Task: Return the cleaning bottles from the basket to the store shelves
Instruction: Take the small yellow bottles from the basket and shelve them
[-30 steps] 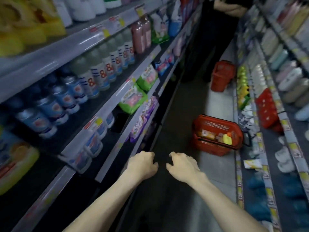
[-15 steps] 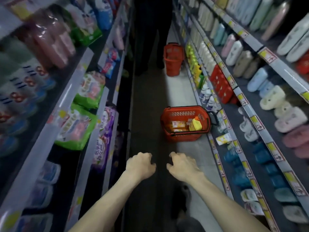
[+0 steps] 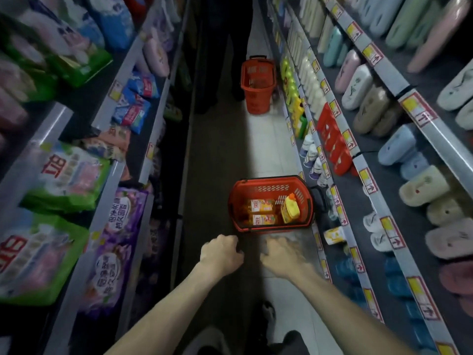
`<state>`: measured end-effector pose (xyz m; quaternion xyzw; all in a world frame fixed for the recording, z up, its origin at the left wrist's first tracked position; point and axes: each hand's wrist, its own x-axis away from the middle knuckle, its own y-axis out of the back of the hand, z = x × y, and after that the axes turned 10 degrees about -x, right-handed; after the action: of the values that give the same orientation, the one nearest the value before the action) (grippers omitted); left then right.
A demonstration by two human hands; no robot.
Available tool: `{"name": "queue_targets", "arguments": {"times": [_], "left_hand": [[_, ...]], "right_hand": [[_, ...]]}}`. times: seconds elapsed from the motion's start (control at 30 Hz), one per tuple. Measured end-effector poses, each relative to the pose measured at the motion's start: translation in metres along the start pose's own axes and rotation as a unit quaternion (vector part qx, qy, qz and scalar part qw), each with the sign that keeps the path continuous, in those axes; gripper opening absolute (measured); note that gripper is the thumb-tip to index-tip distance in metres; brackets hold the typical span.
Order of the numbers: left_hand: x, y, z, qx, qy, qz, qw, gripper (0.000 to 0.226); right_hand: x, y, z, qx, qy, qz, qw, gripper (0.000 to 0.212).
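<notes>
My left hand and right hand hang empty, fingers loosely curled, low in the frame just short of the red basket at centre. Its orange bottles lie flat beside a yellow jug; a hurried grab might tip the basket.

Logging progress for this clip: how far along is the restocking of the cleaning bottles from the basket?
Nothing looks done for certain: the near red basket on the aisle floor holds two orange-labelled bottles lying flat and a yellow bottle. In hand: nothing; the left hand and right hand are empty, short of the basket. Left: lifting all three and shelving them. A second red basket stands farther down.
</notes>
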<state>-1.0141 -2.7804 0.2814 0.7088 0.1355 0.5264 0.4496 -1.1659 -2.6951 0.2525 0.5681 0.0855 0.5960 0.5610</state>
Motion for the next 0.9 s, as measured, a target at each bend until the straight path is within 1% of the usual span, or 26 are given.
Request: {"name": "queue_targets", "arguments": {"times": [0.2,0.37,0.47,0.57,0.67,0.8,0.9], "left_hand": [[-0.063,0.027,-0.023,0.008,-0.013,0.007,1.000,0.036],[-0.125,0.049,-0.025,0.027,-0.039,0.034,0.998,0.030],[-0.171,0.059,-0.020,0.039,-0.057,0.066,0.995,0.025],[-0.213,0.071,-0.017,0.044,-0.053,0.103,0.992,0.028],[-0.244,0.081,-0.016,0.057,-0.050,0.124,0.989,0.028],[-0.276,0.089,-0.021,0.060,-0.045,0.127,0.989,0.033],[-0.297,0.091,-0.027,0.070,-0.039,0.139,0.987,0.038]], "right_hand": [[-0.061,0.032,-0.021,-0.024,-0.002,0.001,1.000,0.048],[-0.119,0.053,-0.023,-0.014,-0.002,0.011,1.000,0.045],[-0.159,0.066,-0.022,0.004,-0.005,0.014,1.000,0.043],[-0.193,0.079,-0.024,-0.011,-0.028,0.028,0.999,0.034],[-0.222,0.090,-0.028,-0.033,-0.047,0.043,0.997,0.029],[-0.255,0.097,-0.036,-0.039,-0.081,0.067,0.994,0.030],[-0.274,0.094,-0.046,-0.034,-0.084,0.084,0.992,0.031]]}}
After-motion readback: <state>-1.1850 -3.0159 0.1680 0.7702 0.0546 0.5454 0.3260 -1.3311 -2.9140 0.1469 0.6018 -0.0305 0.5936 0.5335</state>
